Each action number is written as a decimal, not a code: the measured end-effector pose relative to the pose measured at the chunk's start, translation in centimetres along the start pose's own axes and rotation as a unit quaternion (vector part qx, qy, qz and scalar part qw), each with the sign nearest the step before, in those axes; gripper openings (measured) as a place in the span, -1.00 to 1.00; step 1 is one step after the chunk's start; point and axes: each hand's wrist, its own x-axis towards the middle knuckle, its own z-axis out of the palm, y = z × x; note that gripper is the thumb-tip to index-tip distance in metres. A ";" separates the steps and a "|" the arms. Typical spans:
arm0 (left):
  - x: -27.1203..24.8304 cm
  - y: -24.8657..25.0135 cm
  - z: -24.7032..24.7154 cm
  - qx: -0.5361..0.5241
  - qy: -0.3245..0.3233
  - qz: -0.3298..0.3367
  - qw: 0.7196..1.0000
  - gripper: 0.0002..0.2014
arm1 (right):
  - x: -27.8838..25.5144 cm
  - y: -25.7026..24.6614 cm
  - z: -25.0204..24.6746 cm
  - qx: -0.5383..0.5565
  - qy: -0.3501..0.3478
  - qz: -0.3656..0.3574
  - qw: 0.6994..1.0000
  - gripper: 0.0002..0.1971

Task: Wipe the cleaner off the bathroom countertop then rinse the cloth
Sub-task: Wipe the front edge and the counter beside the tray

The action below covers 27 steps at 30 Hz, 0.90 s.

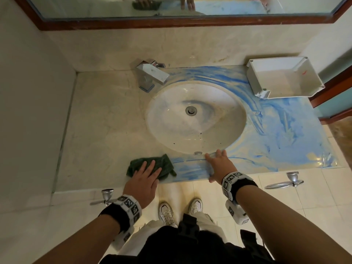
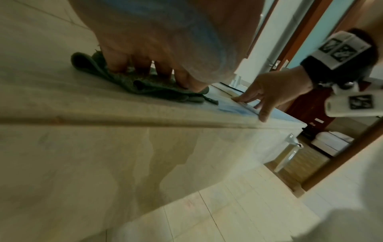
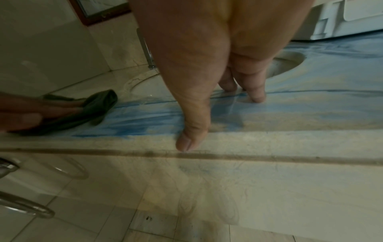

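**Around the basin**

A chrome faucet [image 1: 150, 74] stands in the upper middle of the frame. A white plastic tray [image 1: 283, 79] sits at upper right. A wood-framed mirror [image 1: 181, 8] runs along the top. Two towel rings [image 1: 284, 182] hang lower down.

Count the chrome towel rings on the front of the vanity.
2: one towel ring below the countertop's right front edge, another below the left front edge, by the left wrist.

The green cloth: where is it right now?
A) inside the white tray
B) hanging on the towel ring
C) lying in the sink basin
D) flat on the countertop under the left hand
D: the left hand presses the green cloth flat on the countertop, left of the blue cleaner smears; the right hand rests on the counter edge.
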 end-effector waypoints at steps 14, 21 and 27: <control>7.5 -0.3 -4.4 0.051 0.049 -0.081 0.994 -0.45 | -0.3 -0.1 -0.5 -0.002 -0.007 0.003 1.000 0.06; 8.8 1.6 -4.4 0.011 0.110 -0.139 0.984 -0.47 | -0.5 -0.1 -0.6 0.000 -0.012 0.003 1.000 0.06; 8.4 3.9 -3.5 0.017 0.083 -0.116 0.990 -0.49 | -0.6 -0.2 -0.7 -0.005 -0.016 0.005 1.000 0.07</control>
